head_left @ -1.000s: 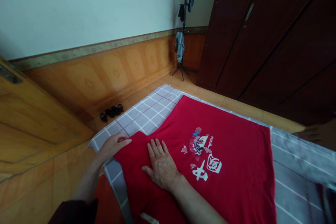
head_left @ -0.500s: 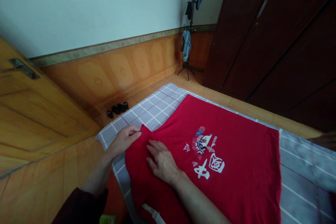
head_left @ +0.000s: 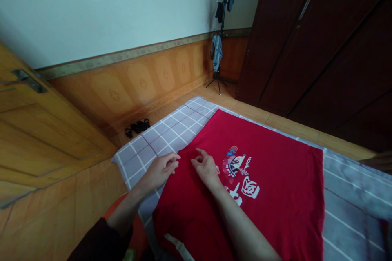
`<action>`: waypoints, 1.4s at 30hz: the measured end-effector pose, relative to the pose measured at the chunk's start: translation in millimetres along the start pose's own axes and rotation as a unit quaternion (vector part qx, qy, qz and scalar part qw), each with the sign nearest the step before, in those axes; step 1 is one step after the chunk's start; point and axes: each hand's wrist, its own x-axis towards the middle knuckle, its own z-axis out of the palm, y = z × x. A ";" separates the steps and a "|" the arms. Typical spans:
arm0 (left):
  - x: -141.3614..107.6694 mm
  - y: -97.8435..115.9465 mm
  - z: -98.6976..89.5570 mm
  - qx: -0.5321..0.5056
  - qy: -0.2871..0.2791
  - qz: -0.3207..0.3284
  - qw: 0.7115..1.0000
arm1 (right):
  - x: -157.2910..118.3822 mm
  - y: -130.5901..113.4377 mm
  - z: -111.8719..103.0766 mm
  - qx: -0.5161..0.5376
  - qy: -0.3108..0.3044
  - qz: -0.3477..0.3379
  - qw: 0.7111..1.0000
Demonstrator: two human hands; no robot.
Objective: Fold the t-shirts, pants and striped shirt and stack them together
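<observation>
A red T-shirt (head_left: 275,159) lies spread on a grey checked cloth (head_left: 180,124), with a colourful mask print and white characters on its front. My left hand (head_left: 163,169) is at the shirt's left edge, its fingers loosely bent and a little apart, with no cloth seen between them. Over the shirt, just left of the print, my right hand (head_left: 206,167) has its thumb and forefinger apart and holds nothing; its wrist and forearm hide part of the white lettering. A pale strip (head_left: 179,246) shows at the neckline near me.
To the left stands a yellow wooden door (head_left: 39,130). Dark sandals (head_left: 137,126) lie on the floor by the wall. A coat stand (head_left: 223,20) with clothes is in the far corner, beside a dark red wardrobe (head_left: 306,57). Something orange (head_left: 139,228) shows below the cloth's near edge.
The shirt's left sleeve part, which my left hand held stretched out, is now folded in, making a straighter edge. Both hands have moved right, and my left hand has let go.
</observation>
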 end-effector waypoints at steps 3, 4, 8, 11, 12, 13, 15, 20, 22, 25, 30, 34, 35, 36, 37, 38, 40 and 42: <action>-14.7 -11.0 -7.6 0.118 0.018 -0.027 0.992 | -2.8 -3.5 -0.3 -0.010 0.003 0.010 1.000; -19.7 -14.0 -6.8 0.142 0.011 -0.038 0.989 | -3.8 -4.6 -1.1 -0.015 0.005 0.013 1.000; -35.3 -21.2 2.2 0.175 -0.025 -0.060 0.982 | -7.2 -8.4 -5.4 -0.044 0.013 0.026 0.999; -39.3 -22.4 4.0 0.171 -0.047 -0.055 0.983 | -7.8 -10.4 -8.2 -0.062 0.000 0.032 0.998; -39.5 -22.9 3.5 0.165 -0.051 -0.052 0.984 | -7.7 -11.0 -9.0 -0.068 -0.008 0.033 0.997; -39.2 -23.7 3.0 0.157 -0.053 -0.049 0.985 | -7.6 -11.6 -9.9 -0.074 -0.019 0.035 0.996; -38.3 -26.2 2.8 0.146 -0.045 -0.051 0.987 | -7.3 -12.7 -12.1 -0.087 -0.044 0.035 0.995; -37.4 -29.7 8.3 0.167 -0.033 -0.089 0.981 | -4.9 -13.4 -21.5 -0.121 -0.087 0.039 0.988; -37.9 -28.9 10.2 0.175 -0.035 -0.102 0.979 | -3.9 -13.7 -25.4 -0.139 -0.091 0.046 0.985; -38.5 -28.5 11.4 0.189 -0.035 -0.102 0.976 | -5.2 -15.8 -28.6 -0.169 -0.097 0.049 0.980; -38.9 -30.7 10.7 0.216 -0.048 -0.093 0.971 | -13.0 -20.2 -28.3 -0.219 -0.106 0.033 0.969; -38.4 -30.4 8.7 0.217 -0.057 -0.101 0.969 | -16.2 -20.9 -27.8 -0.239 -0.109 0.019 0.965; -38.2 -29.9 8.0 0.219 -0.057 -0.101 0.969 | -16.3 -21.1 -28.0 -0.241 -0.110 0.016 0.964; -38.0 -29.3 7.3 0.222 -0.057 -0.101 0.968 | -16.2 -21.4 -28.1 -0.243 -0.110 0.014 0.964; -37.8 -28.6 6.6 0.224 -0.057 -0.100 0.968 | -16.0 -21.8 -28.3 -0.244 -0.110 0.012 0.963; -37.6 -27.9 6.1 0.225 -0.056 -0.100 0.968 | -15.7 -22.3 -28.6 -0.245 -0.109 0.011 0.963; -37.5 -26.8 5.6 0.219 -0.052 -0.089 0.970 | -15.0 -23.5 -29.6 -0.243 -0.109 0.013 0.964; -37.4 -26.4 6.2 0.209 -0.047 -0.076 0.974 | -14.8 -24.6 -31.7 -0.237 -0.118 0.013 0.964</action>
